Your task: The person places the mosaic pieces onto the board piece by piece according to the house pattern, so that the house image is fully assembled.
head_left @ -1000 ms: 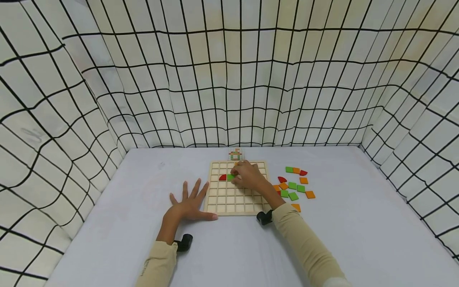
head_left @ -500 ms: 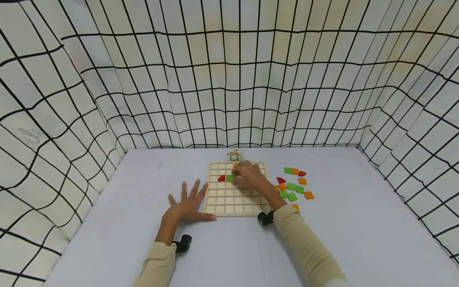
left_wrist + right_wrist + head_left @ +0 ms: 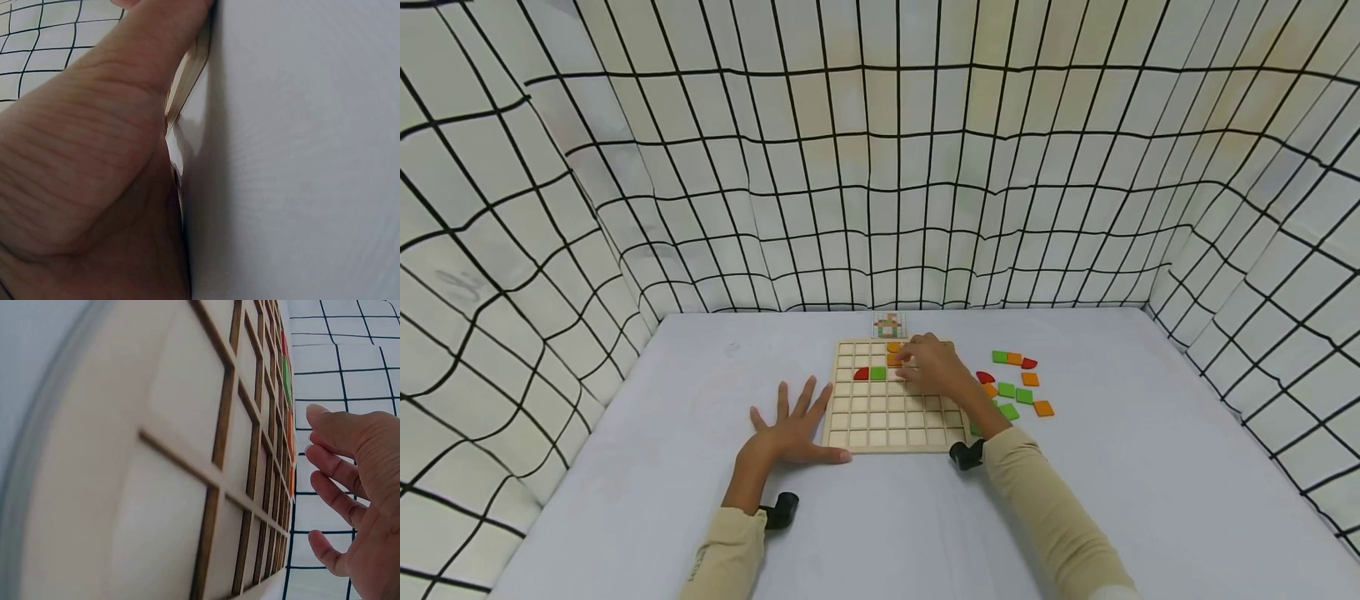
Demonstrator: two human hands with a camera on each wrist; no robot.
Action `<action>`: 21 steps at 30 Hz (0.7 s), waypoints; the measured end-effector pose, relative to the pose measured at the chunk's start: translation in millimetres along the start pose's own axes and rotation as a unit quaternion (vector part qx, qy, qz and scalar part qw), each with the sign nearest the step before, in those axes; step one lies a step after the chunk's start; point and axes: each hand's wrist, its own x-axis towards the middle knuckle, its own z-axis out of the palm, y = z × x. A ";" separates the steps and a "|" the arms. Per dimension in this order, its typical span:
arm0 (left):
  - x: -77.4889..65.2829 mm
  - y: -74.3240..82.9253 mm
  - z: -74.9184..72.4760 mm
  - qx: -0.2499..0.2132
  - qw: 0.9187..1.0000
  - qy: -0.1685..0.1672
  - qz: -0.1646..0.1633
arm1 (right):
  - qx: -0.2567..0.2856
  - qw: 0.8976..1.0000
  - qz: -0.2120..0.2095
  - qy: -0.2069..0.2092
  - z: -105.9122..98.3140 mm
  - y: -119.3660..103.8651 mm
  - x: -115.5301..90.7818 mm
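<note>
A wooden grid board lies on the table, its cells divided by raised strips. Set in it are a red quarter-circle tile, a green square tile and two orange tiles, one behind the other. My right hand hovers over the board's upper right, fingertips beside the orange tiles. In the right wrist view its fingers are loosely bent, with nothing between them. My left hand lies spread on the table at the board's left side, thumb at its near left corner; the left wrist view shows the board's edge beyond it.
Loose green tiles, orange tiles and red tiles are scattered right of the board, some hidden by the right forearm. A small pattern card lies behind the board. White walls with black netting surround the table.
My right hand has drawn slightly right, off the cells, uncovering an orange tile in front of the other orange one. The left hand stays in place; the view has shifted slightly.
</note>
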 end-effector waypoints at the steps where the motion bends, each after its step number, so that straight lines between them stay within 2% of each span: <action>1: 0.4 -0.4 0.5 -0.001 1.000 0.000 0.000 | 0.001 1.000 0.001 0.002 -1.1 1.5 -1.4; 10: 2.2 -2.6 3.3 -0.003 1.000 0.000 0.001 | 0.033 0.999 0.026 0.002 -7.2 25.6 -13.8; 21: 1.0 -1.5 0.6 -0.009 1.000 -0.003 0.002 | 0.037 0.996 0.076 0.010 -13.8 64.7 -32.1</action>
